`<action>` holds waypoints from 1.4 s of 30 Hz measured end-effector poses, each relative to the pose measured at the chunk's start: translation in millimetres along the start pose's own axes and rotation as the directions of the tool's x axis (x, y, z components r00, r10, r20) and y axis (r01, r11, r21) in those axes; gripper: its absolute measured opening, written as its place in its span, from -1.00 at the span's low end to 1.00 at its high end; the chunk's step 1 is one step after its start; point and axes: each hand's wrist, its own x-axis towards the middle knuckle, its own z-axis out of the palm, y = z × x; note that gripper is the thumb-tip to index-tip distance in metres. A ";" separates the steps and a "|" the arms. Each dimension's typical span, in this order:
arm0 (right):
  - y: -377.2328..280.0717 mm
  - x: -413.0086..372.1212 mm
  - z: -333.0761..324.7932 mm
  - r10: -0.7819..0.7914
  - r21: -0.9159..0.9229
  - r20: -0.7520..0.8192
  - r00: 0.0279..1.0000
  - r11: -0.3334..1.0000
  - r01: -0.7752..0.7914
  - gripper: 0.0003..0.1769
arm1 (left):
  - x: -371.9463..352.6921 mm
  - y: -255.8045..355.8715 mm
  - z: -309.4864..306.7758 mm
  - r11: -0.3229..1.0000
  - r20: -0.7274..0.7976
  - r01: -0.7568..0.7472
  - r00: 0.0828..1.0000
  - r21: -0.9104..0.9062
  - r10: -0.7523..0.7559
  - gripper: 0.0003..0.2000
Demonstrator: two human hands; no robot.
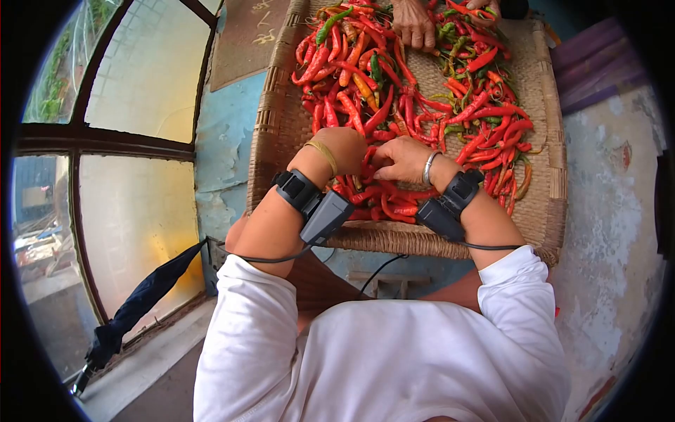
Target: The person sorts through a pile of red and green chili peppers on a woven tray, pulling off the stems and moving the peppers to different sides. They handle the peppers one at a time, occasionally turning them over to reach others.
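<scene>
Red chili peppers [485, 144], with a few green [332, 25] and orange ones among them, lie heaped in a woven basket tray [552, 141]. My left hand [342, 149] is closed above the near part of the heap, its fingertips turned away from view. Close beside it, my right hand [404, 159] has its thumb and fingers pinched together at a red chili pepper [368, 160] that shows between both hands. What my left fingers hold is hidden. More red peppers [394, 200] lie just below my wrists.
Another person's hands work at the far side of the tray, one hand [413, 25] resting over the peppers. A folded dark umbrella [144, 295] leans at the window [137, 190] on the left. A worn wall [612, 211] stands on the right.
</scene>
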 end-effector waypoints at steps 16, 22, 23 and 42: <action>27.5 -23.0 -70.7 0.284 0.931 -0.363 0.887 0.142 0.336 -0.73 | 8.7 -13.4 -7.9 0.964 -0.720 0.078 0.650 -0.254 -0.242 -0.86; 35.0 -19.5 -56.6 0.489 0.944 -0.299 0.820 0.280 0.178 -0.54 | 21.0 -10.1 4.4 0.984 -0.580 -0.057 0.813 -0.169 -0.052 -0.85; 34.2 -14.9 -46.7 0.453 0.939 -0.256 0.854 0.327 0.108 -0.54 | 21.6 -7.8 6.7 0.983 -0.561 -0.115 0.827 -0.143 0.015 -0.85; 20.6 -13.8 -44.1 0.145 -0.029 -0.367 0.919 0.986 -0.167 -0.74 | 0.2 -11.4 -23.5 0.564 -0.242 -0.152 0.966 -0.811 -0.088 -0.86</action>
